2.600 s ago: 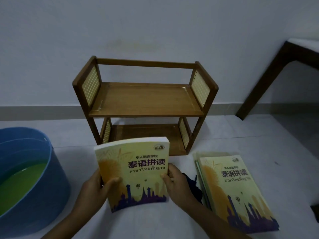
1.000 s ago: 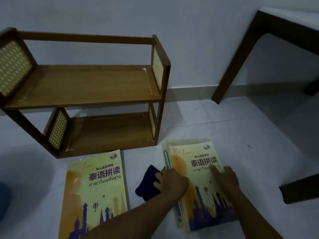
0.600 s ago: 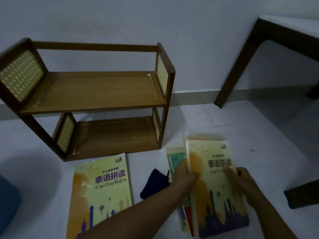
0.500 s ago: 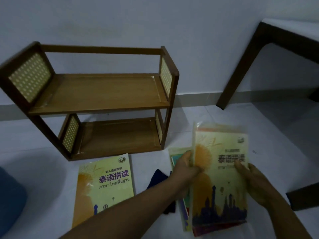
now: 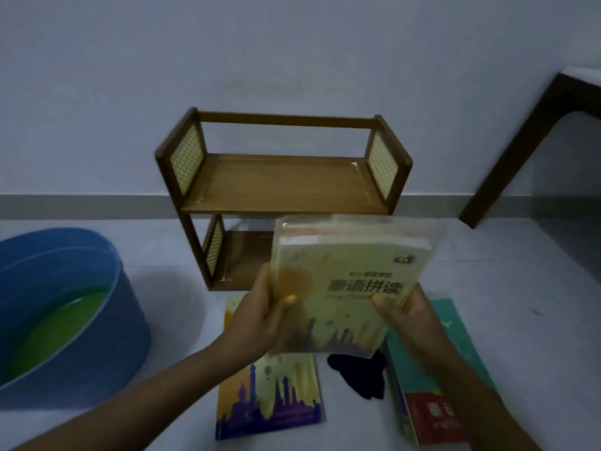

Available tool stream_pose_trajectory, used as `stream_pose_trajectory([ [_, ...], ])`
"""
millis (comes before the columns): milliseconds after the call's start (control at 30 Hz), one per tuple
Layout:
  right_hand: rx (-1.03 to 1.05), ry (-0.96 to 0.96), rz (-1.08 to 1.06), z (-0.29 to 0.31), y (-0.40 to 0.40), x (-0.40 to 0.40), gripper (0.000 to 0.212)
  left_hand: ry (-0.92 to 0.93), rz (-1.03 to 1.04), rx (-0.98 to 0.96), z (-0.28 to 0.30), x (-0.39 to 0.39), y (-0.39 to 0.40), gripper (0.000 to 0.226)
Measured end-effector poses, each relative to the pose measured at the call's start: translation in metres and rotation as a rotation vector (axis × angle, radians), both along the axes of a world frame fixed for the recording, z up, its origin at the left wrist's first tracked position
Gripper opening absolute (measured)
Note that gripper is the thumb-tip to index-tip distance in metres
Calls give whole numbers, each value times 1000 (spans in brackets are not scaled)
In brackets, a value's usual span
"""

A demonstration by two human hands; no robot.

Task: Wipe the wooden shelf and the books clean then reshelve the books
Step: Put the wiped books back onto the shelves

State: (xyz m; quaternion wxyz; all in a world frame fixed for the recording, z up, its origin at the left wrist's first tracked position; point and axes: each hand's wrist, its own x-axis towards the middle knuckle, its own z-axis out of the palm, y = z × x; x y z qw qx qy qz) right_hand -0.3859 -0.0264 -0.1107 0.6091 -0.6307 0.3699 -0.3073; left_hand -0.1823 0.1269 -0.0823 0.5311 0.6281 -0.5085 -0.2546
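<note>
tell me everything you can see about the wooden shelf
The wooden shelf is a small two-tier unit of brown wood, standing upright on the pale floor against the wall. Each end has pale woven-looking panels, and a rail runs across the top at the back. Both tiers look bare, though the held book hides part of the lower one. A glossy streak shows along the upper board's edges. Neither hand touches it.

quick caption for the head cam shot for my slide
Both hands, left and right, lift a yellow book before the empty wooden shelf, beside a blue tub.
</note>
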Motion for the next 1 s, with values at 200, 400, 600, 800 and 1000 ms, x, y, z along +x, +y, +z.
stream_pose_trajectory([
  [200, 48, 103, 84, -36, 50, 38, 46, 42, 152, 19, -32, 19, 61, 48],
  [400, 9, 315, 198, -68, 67, 44, 38, 67, 176, 85, -69, 24, 85, 71],
  [600, -66, 343, 189, -56, 62, 55, 39, 103, 226, 157, -68, 36, 72, 44],
  [800, 21, 334, 203, -57, 53, 74, 37, 150, 298, 464, -76, 65, 49, 55],
  [1000, 50, 579, 189, -105, 47, 102, 29, 11, 350, 763, -130, 83, 26, 48],
])
